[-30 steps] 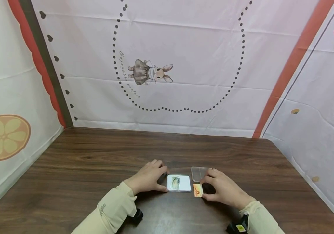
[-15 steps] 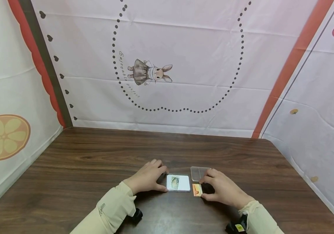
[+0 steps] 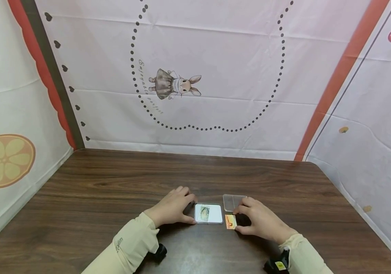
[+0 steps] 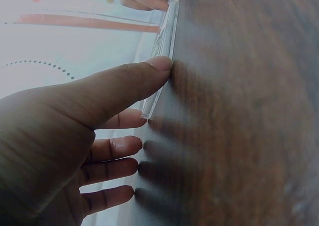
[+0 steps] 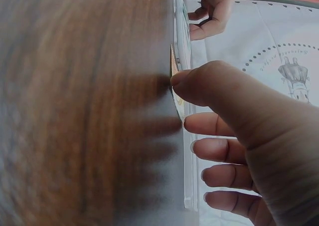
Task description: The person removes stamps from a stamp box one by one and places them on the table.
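A flat clear plastic case (image 3: 217, 214) lies on the table, with a white backing and a greenish stamp (image 3: 204, 213) inside it. My left hand (image 3: 174, 207) holds the case's left end between thumb and index finger; its other fingertips rest near the tabletop in the left wrist view. Just right of the case is a small orange-yellow stamp (image 3: 230, 222). My right hand (image 3: 262, 220) pinches this stamp's right side, thumb on the near edge and index finger at the far edge. In the right wrist view the orange stamp (image 5: 178, 102) looks slightly tilted off the table.
Behind the orange stamp lies a second clear plastic piece (image 3: 230, 203), like a lid, its right part covered by my right fingers. The dark wood table (image 3: 123, 182) is bordered by printed cloth walls (image 3: 236, 68).
Almost nothing differs. The whole view shifts very slightly; both hands, the case and the orange stamp keep their places relative to each other.
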The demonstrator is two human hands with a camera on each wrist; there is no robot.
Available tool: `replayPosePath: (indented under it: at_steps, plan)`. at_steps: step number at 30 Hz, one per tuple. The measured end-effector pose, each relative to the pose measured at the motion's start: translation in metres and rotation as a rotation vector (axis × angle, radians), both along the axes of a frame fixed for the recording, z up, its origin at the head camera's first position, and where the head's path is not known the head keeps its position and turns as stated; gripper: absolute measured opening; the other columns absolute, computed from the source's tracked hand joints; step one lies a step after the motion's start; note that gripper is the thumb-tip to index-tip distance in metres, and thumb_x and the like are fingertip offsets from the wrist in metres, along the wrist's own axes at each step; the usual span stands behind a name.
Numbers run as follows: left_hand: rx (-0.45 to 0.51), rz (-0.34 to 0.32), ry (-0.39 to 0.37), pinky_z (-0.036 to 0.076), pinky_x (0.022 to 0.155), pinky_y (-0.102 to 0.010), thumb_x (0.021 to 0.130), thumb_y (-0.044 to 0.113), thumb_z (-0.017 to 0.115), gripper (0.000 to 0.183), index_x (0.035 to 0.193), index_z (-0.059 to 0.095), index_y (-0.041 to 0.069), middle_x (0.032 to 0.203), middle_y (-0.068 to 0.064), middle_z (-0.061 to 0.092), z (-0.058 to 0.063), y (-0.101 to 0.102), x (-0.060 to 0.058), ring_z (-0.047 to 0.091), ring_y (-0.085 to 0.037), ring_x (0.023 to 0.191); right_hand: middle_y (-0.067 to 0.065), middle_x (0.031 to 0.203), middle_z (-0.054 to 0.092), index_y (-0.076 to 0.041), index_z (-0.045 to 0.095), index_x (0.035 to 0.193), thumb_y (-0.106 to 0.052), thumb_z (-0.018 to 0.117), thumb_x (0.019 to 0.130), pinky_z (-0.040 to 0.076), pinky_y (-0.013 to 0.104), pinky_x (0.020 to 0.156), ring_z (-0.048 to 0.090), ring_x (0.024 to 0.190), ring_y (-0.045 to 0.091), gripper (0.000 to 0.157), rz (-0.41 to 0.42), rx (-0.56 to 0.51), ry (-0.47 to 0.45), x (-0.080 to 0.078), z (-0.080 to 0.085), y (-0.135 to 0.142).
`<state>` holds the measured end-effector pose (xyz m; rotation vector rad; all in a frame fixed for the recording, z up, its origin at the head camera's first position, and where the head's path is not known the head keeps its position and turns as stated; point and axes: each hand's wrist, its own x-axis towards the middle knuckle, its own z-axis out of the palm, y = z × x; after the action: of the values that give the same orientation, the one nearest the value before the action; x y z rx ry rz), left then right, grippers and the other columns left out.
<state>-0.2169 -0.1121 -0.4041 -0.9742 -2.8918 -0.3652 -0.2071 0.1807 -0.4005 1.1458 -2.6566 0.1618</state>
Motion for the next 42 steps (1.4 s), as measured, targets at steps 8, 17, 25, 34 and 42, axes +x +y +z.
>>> replayPosePath:
  at_steps: [8, 17, 25, 34, 42]
  plan:
    - [0.000, -0.001, 0.008, 0.037, 0.078, -0.030, 0.069, 0.053, 0.069, 0.051, 0.106, 0.058, 0.021, 0.095, 0.006, 0.049, 0.0002, 0.0001, -0.0001, 0.041, -0.009, 0.085, -0.012, 0.084, 0.047, -0.021, 0.066, 0.092, -0.041, 0.070, 0.071, 0.043, 0.024, 0.071, 0.043, 0.077, 0.002, 0.030, -0.016, 0.010, -0.007, -0.0002, -0.0006, -0.0001]
    - [0.001, -0.004, 0.006, 0.036, 0.077, -0.029, 0.069, 0.054, 0.069, 0.050, 0.106, 0.058, 0.021, 0.095, 0.006, 0.049, -0.0017, -0.0008, -0.0003, 0.040, -0.009, 0.085, -0.012, 0.084, 0.047, -0.020, 0.066, 0.092, -0.041, 0.070, 0.071, 0.043, 0.023, 0.069, 0.043, 0.076, 0.001, 0.030, -0.019, 0.010, -0.022, 0.0010, -0.0004, -0.0009]
    - [0.003, 0.001, 0.001, 0.037, 0.077, -0.029, 0.069, 0.053, 0.069, 0.050, 0.106, 0.058, 0.022, 0.095, 0.006, 0.049, -0.0009, -0.0005, 0.0006, 0.040, -0.009, 0.085, -0.010, 0.084, 0.048, -0.020, 0.066, 0.092, -0.042, 0.070, 0.071, 0.043, 0.023, 0.069, 0.042, 0.076, 0.001, 0.030, -0.030, 0.013, -0.035, 0.0020, 0.0006, -0.0012]
    - [0.000, 0.001, 0.011, 0.037, 0.078, -0.029, 0.068, 0.054, 0.069, 0.050, 0.106, 0.058, 0.022, 0.095, 0.007, 0.049, -0.0010, 0.0003, -0.0003, 0.041, -0.009, 0.086, -0.011, 0.084, 0.047, -0.020, 0.067, 0.092, -0.043, 0.069, 0.072, 0.042, 0.023, 0.068, 0.041, 0.076, 0.001, 0.030, -0.036, 0.016, -0.034, 0.0027, 0.0022, -0.0013]
    - [-0.003, -0.003, 0.014, 0.037, 0.078, -0.029, 0.069, 0.054, 0.069, 0.050, 0.105, 0.058, 0.021, 0.095, 0.007, 0.049, -0.0015, 0.0001, 0.0005, 0.040, -0.009, 0.085, -0.011, 0.083, 0.047, -0.020, 0.067, 0.092, -0.042, 0.069, 0.073, 0.040, 0.020, 0.066, 0.040, 0.074, 0.001, 0.030, -0.027, -0.008, -0.048, 0.0021, 0.0014, -0.0012]
